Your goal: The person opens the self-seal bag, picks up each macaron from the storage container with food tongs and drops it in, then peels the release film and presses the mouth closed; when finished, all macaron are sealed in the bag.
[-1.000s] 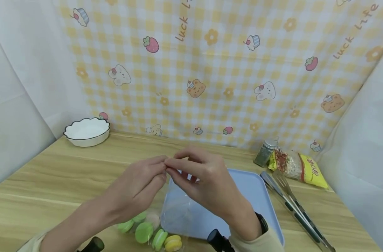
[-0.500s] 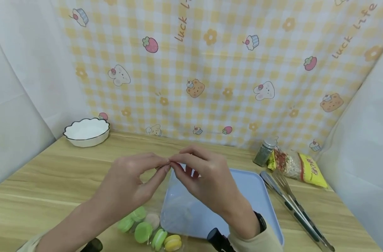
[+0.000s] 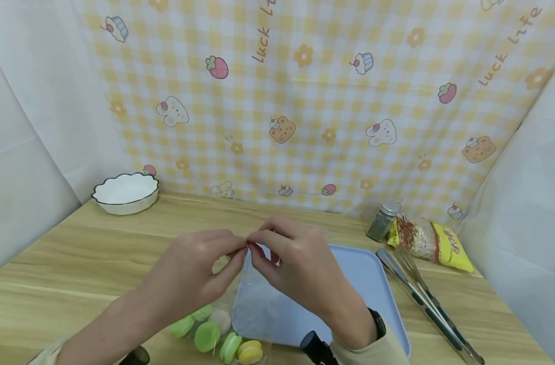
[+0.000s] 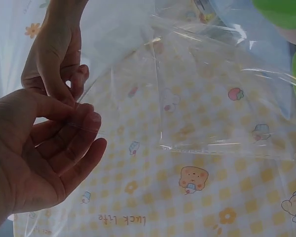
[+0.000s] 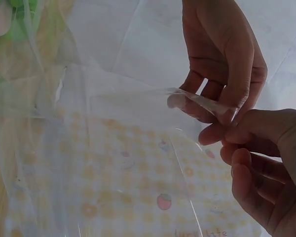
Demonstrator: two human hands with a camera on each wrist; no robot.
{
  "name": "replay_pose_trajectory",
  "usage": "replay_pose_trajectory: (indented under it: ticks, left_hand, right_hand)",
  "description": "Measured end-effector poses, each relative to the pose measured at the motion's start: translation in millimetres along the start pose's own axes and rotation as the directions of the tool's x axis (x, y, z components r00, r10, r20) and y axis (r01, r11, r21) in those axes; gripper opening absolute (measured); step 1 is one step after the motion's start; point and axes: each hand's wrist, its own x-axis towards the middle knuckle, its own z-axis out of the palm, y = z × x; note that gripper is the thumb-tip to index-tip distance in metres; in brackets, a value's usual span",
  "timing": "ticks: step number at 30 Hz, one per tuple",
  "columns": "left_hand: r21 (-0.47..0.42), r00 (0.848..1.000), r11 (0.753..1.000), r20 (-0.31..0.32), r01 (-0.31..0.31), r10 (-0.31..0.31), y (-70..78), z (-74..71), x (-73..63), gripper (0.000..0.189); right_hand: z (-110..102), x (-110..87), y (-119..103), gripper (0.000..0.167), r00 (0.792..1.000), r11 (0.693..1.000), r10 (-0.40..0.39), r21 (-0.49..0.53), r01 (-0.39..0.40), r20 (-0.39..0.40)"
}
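Observation:
A clear plastic bag [image 4: 202, 113] hangs from my fingertips, seen best in the wrist views. My left hand [image 3: 197, 266] pinches its upper edge between thumb and fingers. Right beside it, my right hand [image 3: 300, 263] pinches the same edge, the fingertips of both hands meeting. Toward the bottom of the head view, several macarons lie within the bag's film: green ones [image 3: 207, 337], a yellow one [image 3: 250, 352] and a pale one [image 3: 220, 320]. Beneath the hands and film is a blue tray [image 3: 369, 289], partly covered by my right arm.
A white scalloped dish [image 3: 127, 188] stands at the back left of the wooden table [image 3: 54, 268]. At the right are a spice jar [image 3: 383, 221], a yellow food packet [image 3: 432, 242] and metal tongs [image 3: 430, 306]. A checked cloth [image 3: 259, 101] hangs behind.
My left hand has turned, and a gap now shows between its thumb and forefinger. Both hands still meet at the bag's edge. The macarons and tray stay in place.

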Motion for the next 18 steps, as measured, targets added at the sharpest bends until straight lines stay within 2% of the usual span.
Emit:
replay_pose_trajectory:
  ticks: [6, 15, 18]
  left_hand:
    - [0.08, 0.999, 0.996, 0.028, -0.03, 0.027, 1.6, 2.2, -1.0, 0.011]
    - [0.062, 0.998, 0.998, 0.056, 0.021, -0.025, 1.4, 3.2, -1.4, 0.013]
    - [0.071, 0.997, 0.997, 0.074, 0.011, -0.016, 1.0, 3.3, -1.3, 0.011]
  right_hand:
    - [1.7, -2.4, -0.1, 0.008, 1.0, 0.999, 0.004, -0.054, -0.003, 0.024]
    - [1.7, -2.6, 0.7, 0.008, 0.999, 0.996, -0.008, -0.092, 0.013, 0.053]
    - [0.3, -3.7, 1.9, 0.008, 0.998, 0.997, -0.012, -0.075, 0.017, 0.069]
